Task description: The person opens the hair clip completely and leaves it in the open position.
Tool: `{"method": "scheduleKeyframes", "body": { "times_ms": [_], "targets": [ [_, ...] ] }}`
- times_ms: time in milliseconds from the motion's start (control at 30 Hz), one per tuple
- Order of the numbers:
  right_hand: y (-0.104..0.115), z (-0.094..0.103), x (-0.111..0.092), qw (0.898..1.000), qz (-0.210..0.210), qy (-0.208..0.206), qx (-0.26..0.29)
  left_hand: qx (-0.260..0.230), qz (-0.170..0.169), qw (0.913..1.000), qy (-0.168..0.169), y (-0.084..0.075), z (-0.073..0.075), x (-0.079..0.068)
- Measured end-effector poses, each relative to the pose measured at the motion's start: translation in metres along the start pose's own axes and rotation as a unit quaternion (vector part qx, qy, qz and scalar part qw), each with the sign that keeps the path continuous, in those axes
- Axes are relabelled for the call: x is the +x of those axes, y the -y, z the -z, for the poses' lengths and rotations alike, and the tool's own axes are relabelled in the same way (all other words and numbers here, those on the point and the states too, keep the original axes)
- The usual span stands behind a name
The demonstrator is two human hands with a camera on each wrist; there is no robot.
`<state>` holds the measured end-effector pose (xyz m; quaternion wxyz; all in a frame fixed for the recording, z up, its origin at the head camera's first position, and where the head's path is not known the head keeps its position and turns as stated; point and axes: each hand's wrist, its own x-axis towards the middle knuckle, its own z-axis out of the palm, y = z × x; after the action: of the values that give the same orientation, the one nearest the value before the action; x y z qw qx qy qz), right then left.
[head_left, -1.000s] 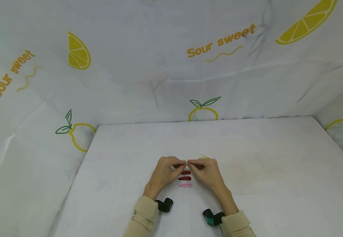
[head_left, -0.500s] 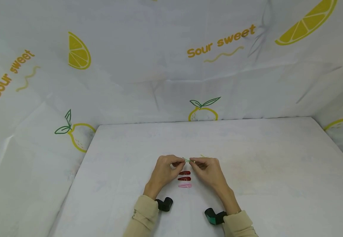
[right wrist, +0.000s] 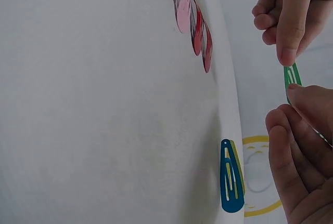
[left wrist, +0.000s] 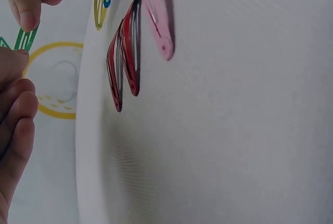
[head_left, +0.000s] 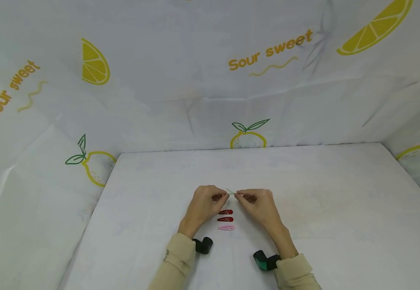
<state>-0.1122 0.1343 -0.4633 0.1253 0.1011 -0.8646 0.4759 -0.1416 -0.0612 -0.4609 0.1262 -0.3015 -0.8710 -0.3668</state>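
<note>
A green snap hair clip (head_left: pixel 232 193) is stretched between my two hands above the table. My left hand (head_left: pixel 203 203) pinches one end with thumb and forefinger. The other end is between the thumb and forefinger of my right hand (head_left: pixel 261 206). From the head, a thin part of the clip juts up at an angle to the rest. The fingertips cover both ends, while the slotted green middle shows in the right wrist view. Below the hands lie two red hair clips, one (head_left: pixel 226 212) above the other (head_left: pixel 225 219), then a pink hair clip (head_left: pixel 226 228).
In the right wrist view a blue hair clip (right wrist: pixel 232 182) overlaps a yellow hair clip (right wrist: pixel 240 174); my right hand hides both from the head. The white table (head_left: pixel 340 225) meets a lemon-printed cloth (head_left: pixel 166 80) at the back and sides.
Both hands have moved a little farther up the table and slightly apart, showing more of the green clip. The right hand now covers the yellow clip that showed behind it.
</note>
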Motion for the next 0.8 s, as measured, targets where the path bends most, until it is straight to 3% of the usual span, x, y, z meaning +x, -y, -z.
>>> {"method": "scheduleKeyframes", "body": {
  "times_ms": [367, 633, 800],
  "targets": [
    [-0.002, 0.013, 0.010, 0.999, -0.027, 0.029, -0.017, 0.024, 0.014, 0.9989, 0.038, -0.002, -0.004, 0.019],
    [-0.003, 0.007, 0.012, 0.994, -0.061, 0.039, -0.080, 0.044, 0.044, 0.9965, 0.057, 0.003, -0.014, 0.019],
    [-0.001, 0.002, 0.012, 0.984, -0.094, 0.047, -0.143, 0.051, 0.062, 0.9946, 0.066, 0.005, -0.017, 0.019]
  ]
}}
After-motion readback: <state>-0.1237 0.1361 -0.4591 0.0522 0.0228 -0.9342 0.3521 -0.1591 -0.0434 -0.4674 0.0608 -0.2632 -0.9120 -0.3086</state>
